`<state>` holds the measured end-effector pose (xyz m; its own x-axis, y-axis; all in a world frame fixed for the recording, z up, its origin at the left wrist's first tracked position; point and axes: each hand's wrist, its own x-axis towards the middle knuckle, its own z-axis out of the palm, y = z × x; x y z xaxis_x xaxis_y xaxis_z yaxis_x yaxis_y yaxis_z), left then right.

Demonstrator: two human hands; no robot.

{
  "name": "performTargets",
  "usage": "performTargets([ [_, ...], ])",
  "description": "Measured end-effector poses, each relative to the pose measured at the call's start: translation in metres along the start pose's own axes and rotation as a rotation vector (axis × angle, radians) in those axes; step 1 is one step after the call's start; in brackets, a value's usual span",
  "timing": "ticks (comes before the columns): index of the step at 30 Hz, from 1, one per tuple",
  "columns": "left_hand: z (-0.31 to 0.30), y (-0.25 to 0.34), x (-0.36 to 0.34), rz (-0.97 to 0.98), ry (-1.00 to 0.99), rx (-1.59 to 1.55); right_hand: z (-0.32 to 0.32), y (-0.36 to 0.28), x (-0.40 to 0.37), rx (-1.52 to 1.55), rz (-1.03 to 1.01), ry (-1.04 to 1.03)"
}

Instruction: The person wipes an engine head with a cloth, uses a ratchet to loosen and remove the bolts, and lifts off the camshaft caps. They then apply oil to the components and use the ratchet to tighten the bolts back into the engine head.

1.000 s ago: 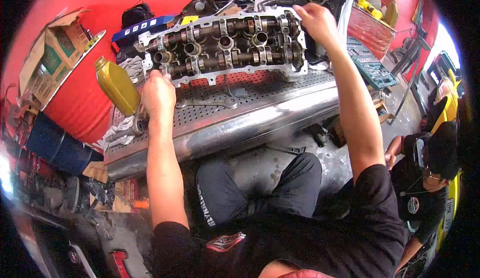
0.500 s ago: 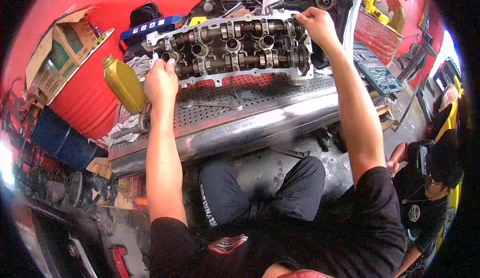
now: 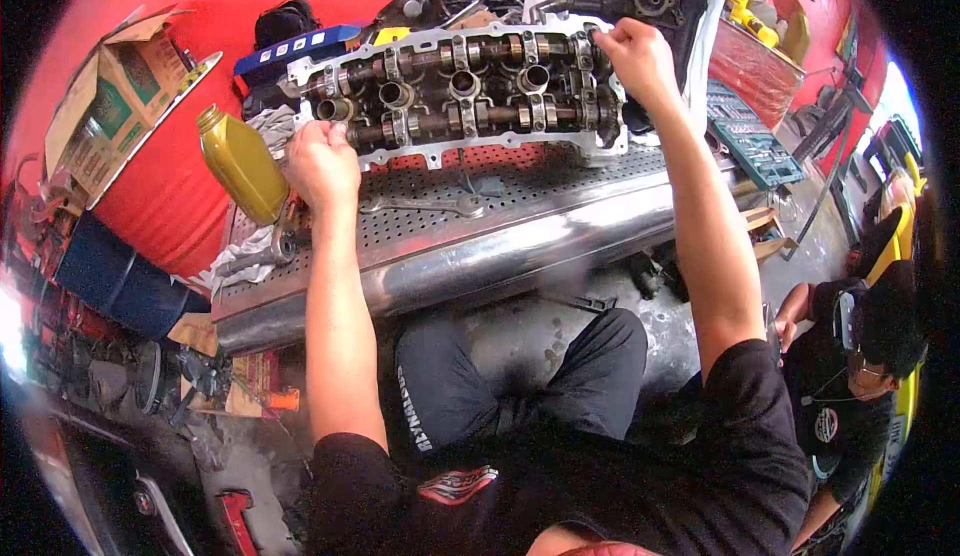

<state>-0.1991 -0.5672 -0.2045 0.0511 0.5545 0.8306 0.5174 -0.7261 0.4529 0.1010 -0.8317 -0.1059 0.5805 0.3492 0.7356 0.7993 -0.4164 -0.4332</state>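
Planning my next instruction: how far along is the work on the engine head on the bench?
Done, it seems: the shafts sit fitted in the engine head. In hand: the left hand and right hand grip its two ends. Remaining: the wrench lies untouched on the bench, so any tightening looks pending.

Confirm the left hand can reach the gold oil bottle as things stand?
Probably yes. The oil bottle sits right beside the left hand, with nothing between them. But that hand grips the end of the cylinder head, so it would have to let go first.
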Motion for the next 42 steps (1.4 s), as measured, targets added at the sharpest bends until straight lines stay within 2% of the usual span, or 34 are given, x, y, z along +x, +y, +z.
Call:
performTargets([
  [1, 0.004, -0.004, -0.001, 0.089, 0.073, 0.004, 0.001, 0.006, -0.007, 0.026, -0.011, -0.038],
  [4, 0.001, 0.004, -0.008, -0.101, 0.051, -0.136, -0.015, 0.008, -0.028, 0.168, 0.046, -0.143],
  [5, 0.005, 0.0, -0.007, -0.047, 0.115, -0.104, -0.017, 0.006, -0.022, 0.133, 0.076, -0.063],
  [6, 0.0, 0.008, -0.005, -0.142, 0.021, -0.061, -0.016, 0.003, -0.013, 0.099, 0.114, 0.017],
  [8, -0.001, 0.007, -0.003, -0.048, 0.035, 0.025, -0.003, 0.006, 0.007, 0.178, 0.004, 0.055],
  [10, 0.003, 0.004, -0.003, 0.021, 0.035, -0.004, 0.007, 0.007, 0.015, 0.133, -0.036, -0.01],
  [12, 0.006, 0.0, -0.007, 0.125, 0.094, -0.051, 0.004, 0.002, 0.001, 0.108, -0.005, 0.024],
  [14, 0.001, 0.0, -0.012, 0.043, 0.071, -0.101, 0.0, -0.001, -0.023, 0.078, 0.015, 0.025],
  [16, -0.004, 0.01, -0.01, -0.004, 0.121, -0.118, -0.013, -0.001, -0.034, 0.151, 0.089, -0.096],
  [17, -0.004, 0.012, -0.007, -0.072, 0.106, -0.144, -0.011, 0.002, -0.024, 0.148, 0.081, 0.019],
  [18, -0.003, 0.007, -0.005, -0.027, 0.099, -0.12, -0.003, 0.008, -0.017, 0.146, 0.092, 0.126],
  [19, -0.003, 0.003, -0.003, 0.0, 0.067, -0.067, 0.004, 0.012, -0.005, 0.217, 0.093, 0.136],
  [23, 0.001, -0.004, 0.0, 0.183, 0.083, 0.013, 0.002, 0.004, -0.006, 0.177, 0.109, 0.002],
  [26, 0.001, -0.002, -0.003, 0.115, 0.078, -0.196, -0.015, 0.007, -0.027, 0.248, 0.105, -0.097],
  [28, 0.002, -0.004, -0.002, 0.008, 0.057, -0.141, -0.012, 0.009, -0.008, 0.298, 0.172, 0.044],
  [29, -0.001, -0.001, -0.001, -0.031, 0.042, -0.087, -0.012, 0.007, 0.005, 0.284, 0.183, 0.044],
  [31, -0.003, 0.001, 0.0, -0.081, -0.01, -0.027, -0.005, 0.004, 0.023, 0.079, 0.04, -0.011],
  [32, -0.003, 0.001, 0.0, -0.031, -0.002, -0.014, 0.001, 0.004, 0.025, 0.021, -0.033, -0.012],
  [37, 0.005, -0.003, -0.002, 0.117, 0.085, -0.06, 0.004, 0.001, 0.0, 0.083, 0.025, 0.051],
  [41, -0.005, 0.006, -0.004, -0.018, 0.043, -0.164, -0.015, 0.003, -0.031, 0.094, 0.036, -0.094],
  [42, -0.007, 0.008, -0.001, -0.048, 0.034, -0.114, -0.013, 0.001, -0.022, 0.1, 0.026, -0.04],
])
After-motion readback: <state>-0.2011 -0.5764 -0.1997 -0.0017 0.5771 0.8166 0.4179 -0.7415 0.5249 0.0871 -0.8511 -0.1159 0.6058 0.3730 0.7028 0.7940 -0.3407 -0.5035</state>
